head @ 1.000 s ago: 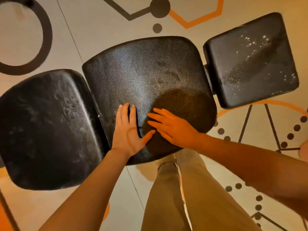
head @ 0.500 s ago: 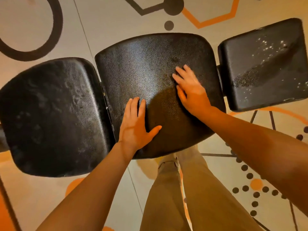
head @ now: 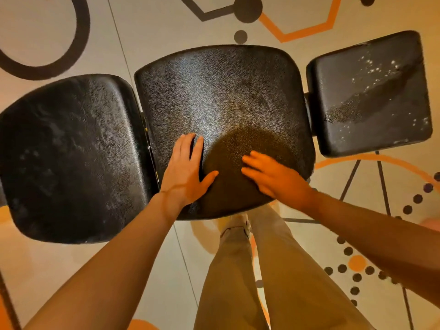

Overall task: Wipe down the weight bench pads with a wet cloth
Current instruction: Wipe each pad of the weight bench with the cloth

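Warm, orange-tinted indoor light, moderate in level. Source appears overhead: a rounded dark shadow falls on the near part of the middle pad (head: 221, 110), between the left hand (head: 184, 172) and right hand (head: 278, 178). Pebbled vinyl gives a broad soft sheen on the middle pad and speckled bright glints on the right pad (head: 369, 91). Wide-angle distortion bows the pads and floor (head: 147, 25) lines toward the frame edges. Slight softness and motion blur at right margin
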A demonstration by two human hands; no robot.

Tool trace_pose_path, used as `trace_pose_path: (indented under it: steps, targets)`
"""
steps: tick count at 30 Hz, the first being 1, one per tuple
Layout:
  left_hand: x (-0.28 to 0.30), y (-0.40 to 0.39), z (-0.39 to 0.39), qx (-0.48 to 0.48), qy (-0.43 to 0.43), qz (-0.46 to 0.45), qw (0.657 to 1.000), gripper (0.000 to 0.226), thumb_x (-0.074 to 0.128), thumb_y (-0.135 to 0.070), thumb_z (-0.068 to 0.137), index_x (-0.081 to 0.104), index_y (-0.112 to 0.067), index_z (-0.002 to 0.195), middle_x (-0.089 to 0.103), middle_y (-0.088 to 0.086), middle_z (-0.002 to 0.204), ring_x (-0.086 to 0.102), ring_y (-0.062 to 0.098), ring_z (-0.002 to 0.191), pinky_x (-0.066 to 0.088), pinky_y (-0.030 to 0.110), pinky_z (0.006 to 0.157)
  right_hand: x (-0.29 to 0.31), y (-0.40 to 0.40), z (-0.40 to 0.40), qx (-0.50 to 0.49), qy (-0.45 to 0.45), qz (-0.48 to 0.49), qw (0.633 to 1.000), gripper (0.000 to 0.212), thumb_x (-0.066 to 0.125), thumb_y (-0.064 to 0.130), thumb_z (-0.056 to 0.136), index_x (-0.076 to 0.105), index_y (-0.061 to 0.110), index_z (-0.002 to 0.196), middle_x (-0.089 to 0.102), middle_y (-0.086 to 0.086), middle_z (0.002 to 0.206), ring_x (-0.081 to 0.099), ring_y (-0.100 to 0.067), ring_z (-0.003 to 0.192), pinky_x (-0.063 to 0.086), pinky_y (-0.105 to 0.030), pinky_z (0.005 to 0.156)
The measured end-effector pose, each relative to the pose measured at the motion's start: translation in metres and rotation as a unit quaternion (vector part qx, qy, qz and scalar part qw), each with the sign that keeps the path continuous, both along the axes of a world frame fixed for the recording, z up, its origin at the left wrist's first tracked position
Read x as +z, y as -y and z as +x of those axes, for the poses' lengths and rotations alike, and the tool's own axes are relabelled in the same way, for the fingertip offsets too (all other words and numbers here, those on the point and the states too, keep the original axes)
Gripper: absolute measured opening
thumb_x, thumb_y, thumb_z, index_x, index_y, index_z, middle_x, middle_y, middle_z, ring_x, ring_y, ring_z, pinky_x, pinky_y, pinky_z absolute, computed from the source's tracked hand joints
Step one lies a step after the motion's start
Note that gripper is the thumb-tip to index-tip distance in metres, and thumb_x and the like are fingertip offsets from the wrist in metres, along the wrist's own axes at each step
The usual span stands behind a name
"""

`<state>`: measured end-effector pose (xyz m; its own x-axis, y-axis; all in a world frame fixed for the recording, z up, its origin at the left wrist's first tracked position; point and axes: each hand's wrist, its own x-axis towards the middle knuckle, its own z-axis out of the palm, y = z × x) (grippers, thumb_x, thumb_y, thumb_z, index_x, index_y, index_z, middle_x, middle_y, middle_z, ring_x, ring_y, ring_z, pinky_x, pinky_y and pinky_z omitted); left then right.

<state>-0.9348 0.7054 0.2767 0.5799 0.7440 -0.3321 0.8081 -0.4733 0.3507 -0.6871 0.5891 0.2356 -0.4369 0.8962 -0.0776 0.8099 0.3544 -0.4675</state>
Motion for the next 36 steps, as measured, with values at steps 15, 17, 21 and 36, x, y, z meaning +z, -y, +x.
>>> trace_pose_path:
  steps: [15, 17, 21, 36]
  targets:
    - [0.006, 0.02, 0.023, 0.061, -0.019, 0.006, 0.998, 0.081, 0.052, -0.048, 0.092, 0.026, 0.005, 0.148, 0.021, 0.027, 0.155, 0.014, 0.044, 0.145, 0.014, 0.048, 0.119, 0.017, 0.039, -0.026, -0.257, -0.055, -0.021, 0.965, 0.037, 0.054, 0.006, 0.094, 0.056, -0.001, 0.13, 0.047, -0.017, 0.142, 0.029, -0.022, 0.141, 0.021, -0.03, 0.116]
    - [0.007, 0.025, 0.03, 0.047, -0.002, 0.008, 0.999, 0.079, 0.053, -0.046, 0.091, 0.032, 0.007, 0.145, 0.026, 0.031, 0.152, 0.02, 0.047, 0.143, 0.018, 0.05, 0.118, 0.014, 0.052, -0.02, -0.21, -0.04, -0.024, 0.977, 0.042, 0.061, 0.002, 0.091, 0.055, 0.001, 0.133, 0.046, -0.015, 0.144, 0.029, -0.021, 0.141, 0.027, -0.033, 0.115]
    - [0.005, 0.044, 0.051, 0.012, 0.029, 0.002, 0.999, 0.076, 0.05, -0.046, 0.087, 0.041, 0.007, 0.14, 0.033, 0.033, 0.148, 0.028, 0.05, 0.138, 0.028, 0.057, 0.113, 0.006, 0.054, 0.007, -0.179, 0.01, 0.003, 0.984, 0.04, 0.043, 0.017, 0.097, 0.057, 0.002, 0.131, 0.048, -0.019, 0.142, 0.038, -0.037, 0.134, 0.036, -0.047, 0.11]
    - [-0.003, 0.065, 0.078, 0.001, -0.04, 0.039, 0.998, 0.078, 0.034, -0.053, 0.091, 0.035, 0.002, 0.146, 0.026, 0.027, 0.153, 0.018, 0.046, 0.144, 0.018, 0.052, 0.119, -0.006, 0.039, 0.073, -0.227, -0.035, 0.015, 0.973, 0.046, 0.036, 0.027, 0.104, 0.046, 0.003, 0.141, 0.033, -0.018, 0.152, 0.02, -0.029, 0.145, 0.013, -0.034, 0.121]
